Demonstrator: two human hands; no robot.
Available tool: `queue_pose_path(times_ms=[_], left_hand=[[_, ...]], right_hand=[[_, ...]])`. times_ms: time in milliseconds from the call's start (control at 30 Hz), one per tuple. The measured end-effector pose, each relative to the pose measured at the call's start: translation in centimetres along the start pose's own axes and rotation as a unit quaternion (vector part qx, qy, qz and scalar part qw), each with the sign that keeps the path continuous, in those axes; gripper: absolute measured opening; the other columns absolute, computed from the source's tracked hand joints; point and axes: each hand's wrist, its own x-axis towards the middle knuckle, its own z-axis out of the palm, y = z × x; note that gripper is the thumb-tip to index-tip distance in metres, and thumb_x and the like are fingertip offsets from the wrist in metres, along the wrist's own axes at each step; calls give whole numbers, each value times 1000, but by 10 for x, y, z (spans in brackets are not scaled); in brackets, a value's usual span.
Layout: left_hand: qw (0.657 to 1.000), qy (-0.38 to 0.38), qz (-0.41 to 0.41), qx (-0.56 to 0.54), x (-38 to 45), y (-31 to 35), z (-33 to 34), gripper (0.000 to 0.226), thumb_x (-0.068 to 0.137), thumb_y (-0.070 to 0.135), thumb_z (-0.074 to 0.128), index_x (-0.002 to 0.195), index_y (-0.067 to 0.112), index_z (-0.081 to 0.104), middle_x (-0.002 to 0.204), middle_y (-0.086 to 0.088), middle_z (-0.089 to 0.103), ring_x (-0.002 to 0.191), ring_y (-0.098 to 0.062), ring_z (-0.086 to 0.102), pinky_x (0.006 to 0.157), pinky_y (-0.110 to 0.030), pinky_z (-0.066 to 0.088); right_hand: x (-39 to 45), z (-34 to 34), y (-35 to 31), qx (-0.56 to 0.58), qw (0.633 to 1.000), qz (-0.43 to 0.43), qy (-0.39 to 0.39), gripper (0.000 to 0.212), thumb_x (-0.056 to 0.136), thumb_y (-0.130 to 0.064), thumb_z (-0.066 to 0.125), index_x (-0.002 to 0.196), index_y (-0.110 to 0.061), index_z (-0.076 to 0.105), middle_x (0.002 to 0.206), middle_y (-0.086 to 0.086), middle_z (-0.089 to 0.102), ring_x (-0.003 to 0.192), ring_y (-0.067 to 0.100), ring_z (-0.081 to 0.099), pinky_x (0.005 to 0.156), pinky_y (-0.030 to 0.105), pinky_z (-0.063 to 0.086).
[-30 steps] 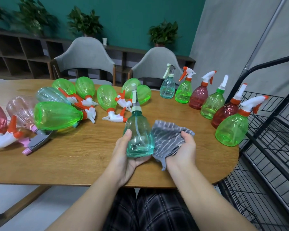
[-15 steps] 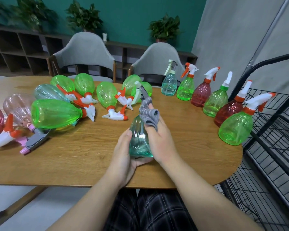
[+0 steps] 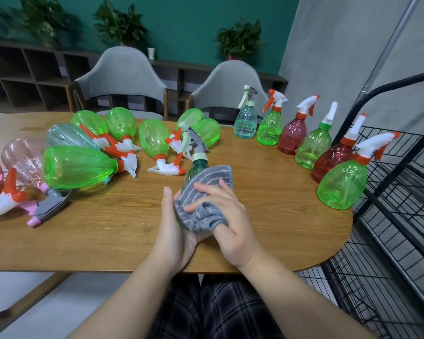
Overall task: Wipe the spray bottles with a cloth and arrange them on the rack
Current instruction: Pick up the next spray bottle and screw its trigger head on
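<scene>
Right hand: fingers curled over the cloth, pressing it round the teal bottle. Left hand: wrapped round the bottle's base from the left, thumb up along its side. Bottle stands near upright between both palms, long axis vertical, sprayer leaning away. Judged mid-wipe. Beyond the fingers, bottles lie on the table to the left; a row stands upright to the right. Rack further right, nearer the right hand.

left hand gripping teal bottle, right hand pressing cloth
</scene>
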Motion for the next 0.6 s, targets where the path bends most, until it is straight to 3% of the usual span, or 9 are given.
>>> queue_pose_path(times_ms=[67,167,200,267,333,367,400,467,600], left_hand=[[1000,1,1,-1,0,1,-1,75,88,66,35,133,9,54,126,-18,65,111,-28,66,75,-36,59],[1000,23,-8,-2,1,0,-1,86,74,57,74,140,11,45,135,-22,57,112,-32,64,75,-41,58],[999,31,-7,-7,2,-1,-2,83,73,49,75,140,13,44,136,-23,56,110,-32,64,72,-43,58],[999,32,-7,-14,4,-2,-4,74,76,45,67,139,16,42,134,-22,57,109,-34,65,67,-44,59],[999,25,-20,-17,4,-2,-7,74,76,48,64,139,18,42,132,-21,59,107,-34,66,64,-42,60],[999,17,-25,-20,3,-1,-7,75,75,49,65,139,17,42,129,-20,61,106,-33,67,66,-43,61],[999,10,-29,-20,2,-1,-7,75,75,49,66,138,15,43,127,-20,63,105,-33,67,68,-44,61],[999,4,-39,-13,1,1,-7,79,72,51,70,137,13,47,126,-20,64,105,-34,67,69,-44,61],[999,-27,-46,13,-1,2,-3,91,54,56,87,128,11,58,119,-18,68,101,-33,69,70,-42,61]], right_hand=[[-3,-1,-4,39,999,-2,15,41,71,-23,42,88,-6,75,104,2,70,108,6,61,112,27,27],[1,-9,-24,256,958,98,80,27,74,-14,47,69,3,67,68,-2,71,73,2,65,86,15,45],[6,-14,-30,336,921,158,119,25,74,-11,48,58,0,63,55,-1,66,61,5,64,76,17,48],[16,-23,-28,484,805,274,206,36,78,-17,44,48,-4,58,47,6,59,51,18,60,70,31,47],[26,-35,-19,549,690,356,311,39,92,-20,38,67,-5,63,57,13,64,63,24,63,75,38,48],[29,-40,-14,553,666,369,338,35,96,-23,39,78,-6,64,66,12,68,72,26,64,78,39,49],[32,-44,-15,542,670,374,342,30,96,-24,41,85,-7,63,72,11,70,76,27,65,79,39,50],[37,-42,-15,498,715,379,311,23,94,-23,47,87,-7,62,78,10,69,76,24,64,76,37,51],[48,-27,-15,313,858,352,203,26,89,-27,58,102,-5,61,100,11,68,89,23,65,86,41,52]])
